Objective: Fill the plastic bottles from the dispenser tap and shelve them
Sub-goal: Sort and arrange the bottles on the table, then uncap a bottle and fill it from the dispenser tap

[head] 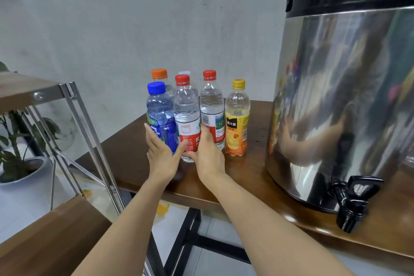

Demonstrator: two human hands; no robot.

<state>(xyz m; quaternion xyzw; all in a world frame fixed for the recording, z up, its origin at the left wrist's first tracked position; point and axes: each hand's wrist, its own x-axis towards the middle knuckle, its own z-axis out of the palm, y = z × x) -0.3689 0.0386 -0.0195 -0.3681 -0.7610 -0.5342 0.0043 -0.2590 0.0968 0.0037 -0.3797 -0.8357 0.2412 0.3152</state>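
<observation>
Several capped plastic bottles stand clustered on the brown table. At the front is a clear red-capped bottle with a red and white label. My right hand grips its lower part from the right. My left hand lies with straight fingers against the blue bottle, its thumb touching the clear bottle. Behind stand another red-capped bottle, an orange-capped bottle and a yellow-capped juice bottle. The steel dispenser stands at the right, its black tap over the table's front edge.
A wood and metal shelf rack stands at the left, with a lower board near me. A potted plant sits behind it on the floor. A grey wall backs the table.
</observation>
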